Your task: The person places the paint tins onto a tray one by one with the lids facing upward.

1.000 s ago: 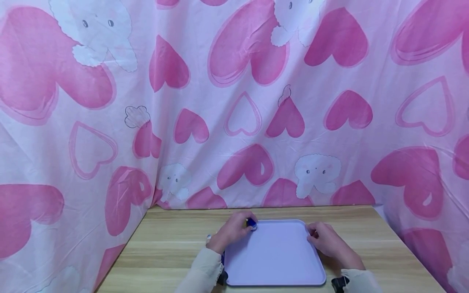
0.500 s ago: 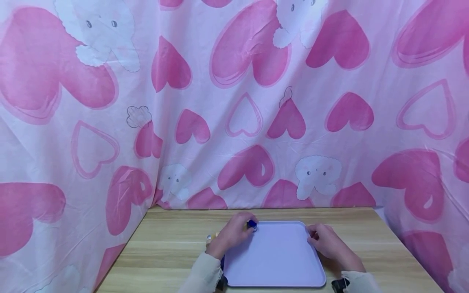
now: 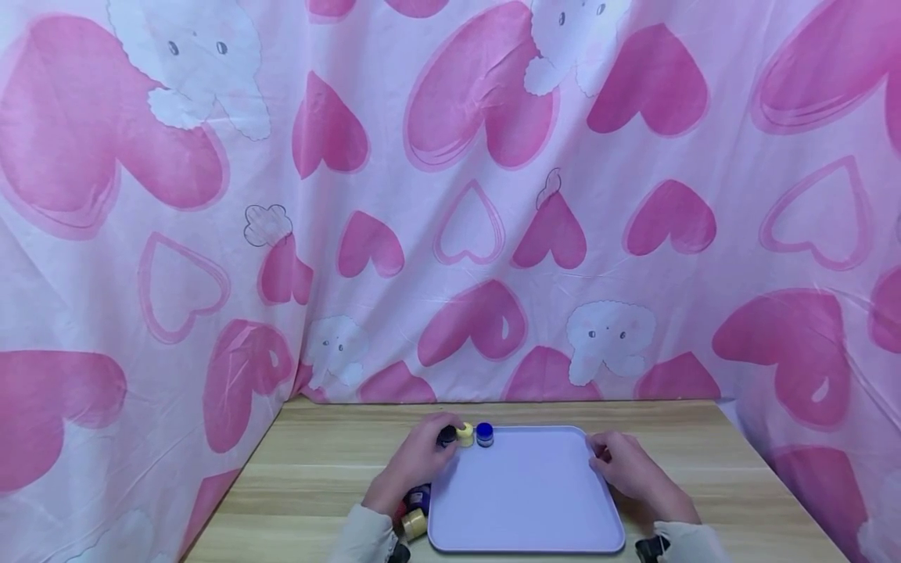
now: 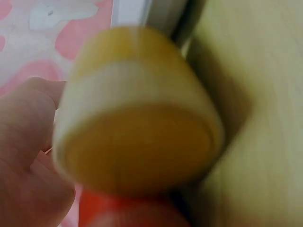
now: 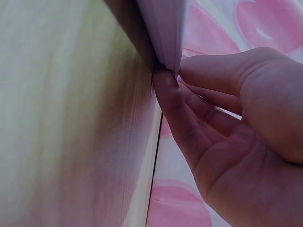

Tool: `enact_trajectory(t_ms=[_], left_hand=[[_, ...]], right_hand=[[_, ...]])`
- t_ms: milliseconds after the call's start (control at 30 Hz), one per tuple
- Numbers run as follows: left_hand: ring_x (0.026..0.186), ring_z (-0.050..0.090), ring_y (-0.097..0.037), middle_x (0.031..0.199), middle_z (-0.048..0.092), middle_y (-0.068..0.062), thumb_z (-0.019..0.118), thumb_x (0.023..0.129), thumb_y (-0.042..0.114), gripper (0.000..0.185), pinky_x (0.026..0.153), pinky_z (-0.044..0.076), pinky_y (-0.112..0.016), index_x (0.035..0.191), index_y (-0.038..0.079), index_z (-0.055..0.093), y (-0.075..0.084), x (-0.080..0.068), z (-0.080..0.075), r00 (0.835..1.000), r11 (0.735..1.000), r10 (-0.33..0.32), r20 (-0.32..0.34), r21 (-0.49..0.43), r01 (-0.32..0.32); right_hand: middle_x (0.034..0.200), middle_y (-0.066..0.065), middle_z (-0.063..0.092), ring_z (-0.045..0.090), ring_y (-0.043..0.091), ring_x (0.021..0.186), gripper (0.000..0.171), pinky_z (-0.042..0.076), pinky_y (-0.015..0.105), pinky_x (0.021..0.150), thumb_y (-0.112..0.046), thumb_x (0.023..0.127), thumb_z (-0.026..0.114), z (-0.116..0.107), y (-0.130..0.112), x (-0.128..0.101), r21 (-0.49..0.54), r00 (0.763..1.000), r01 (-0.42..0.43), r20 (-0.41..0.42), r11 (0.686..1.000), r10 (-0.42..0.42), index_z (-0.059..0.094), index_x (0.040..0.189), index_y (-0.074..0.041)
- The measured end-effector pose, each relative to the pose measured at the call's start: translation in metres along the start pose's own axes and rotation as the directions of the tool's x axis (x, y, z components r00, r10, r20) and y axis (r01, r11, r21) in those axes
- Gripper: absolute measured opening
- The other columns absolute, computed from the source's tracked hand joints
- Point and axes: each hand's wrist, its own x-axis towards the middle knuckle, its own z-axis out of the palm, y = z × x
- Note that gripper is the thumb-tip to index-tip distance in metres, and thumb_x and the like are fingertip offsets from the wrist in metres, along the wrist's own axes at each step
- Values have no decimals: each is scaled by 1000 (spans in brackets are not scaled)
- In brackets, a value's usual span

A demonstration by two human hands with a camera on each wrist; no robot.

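Note:
A lavender tray (image 3: 528, 500) lies on the wooden table (image 3: 324, 469). At its far left corner stand a small blue-capped pot (image 3: 484, 434) and a yellow-capped pot (image 3: 464, 434). My left hand (image 3: 422, 455) pinches a dark pot (image 3: 446, 435) just left of the yellow one. In the left wrist view a blurred yellow pot (image 4: 137, 113) fills the frame, with a red pot (image 4: 123, 213) below it. My right hand (image 3: 622, 463) pinches the tray's right rim (image 5: 165, 33) near the far corner, fingertips (image 5: 165, 82) under the edge.
Beside my left wrist several small pots sit on the table: a purple one (image 3: 420, 497), a tan-yellow one (image 3: 414, 523) and a red one (image 3: 400, 512). A pink heart-print cloth (image 3: 450, 195) hangs behind and at both sides of the table.
My left hand has drawn back to the left, uncovering the yellow and blue pots at the tray corner and the pots beside the wrist. The right hand has stayed on the tray rim.

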Motion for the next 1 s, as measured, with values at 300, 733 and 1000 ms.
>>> enact_trajectory(t_ms=[300,733,1000], left_hand=[[135,65,-30,133,74,-3,73,100,7,26,117,53,-56,126,13,73,-11,-15,-21,991,991,-127,47,-26,128],[134,66,-33,128,76,-2,69,105,14,18,116,52,-60,122,15,75,-28,-37,-45,965,969,-234,117,-52,241],[123,73,-27,129,79,-4,70,105,18,27,107,60,-53,130,13,78,-37,-42,-50,953,966,-226,203,-80,246]], right_hand=[[107,8,75,65,19,90,42,68,40,84,2,99,72,1,0,0,-2,1000,-16,12,1000,16,66,141,7],[106,8,75,66,19,91,39,68,40,84,3,100,71,0,-2,-1,-3,1000,-11,9,1000,11,68,138,6],[107,9,75,67,19,91,40,68,41,84,3,100,70,0,-1,-2,1,1000,-7,5,1000,7,67,139,7]])
